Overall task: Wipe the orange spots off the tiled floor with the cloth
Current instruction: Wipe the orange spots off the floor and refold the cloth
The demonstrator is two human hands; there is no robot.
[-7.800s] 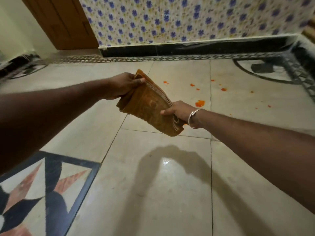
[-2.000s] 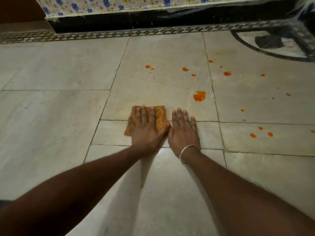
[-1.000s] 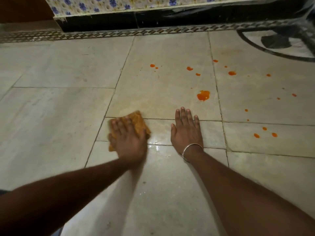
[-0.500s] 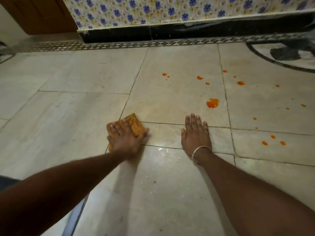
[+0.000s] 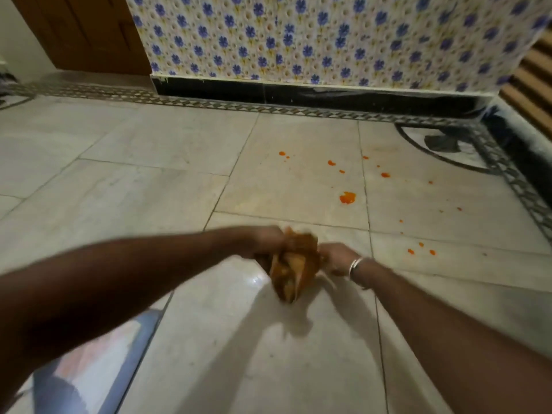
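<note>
Both left hand (image 5: 263, 244) and right hand (image 5: 335, 259) tight around cloth (image 5: 294, 265); open floor (image 5: 167, 189), orange spots (image 5: 348, 198) beyond

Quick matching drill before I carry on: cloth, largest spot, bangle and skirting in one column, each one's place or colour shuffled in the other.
1 cloth
2 largest spot
3 bangle
4 skirting

A black, under the flowered wall
B in the grip of left hand and right hand
C on the floor, beyond the cloth
D round the right wrist

Pairs: 1-B, 2-C, 3-D, 4-A
</note>
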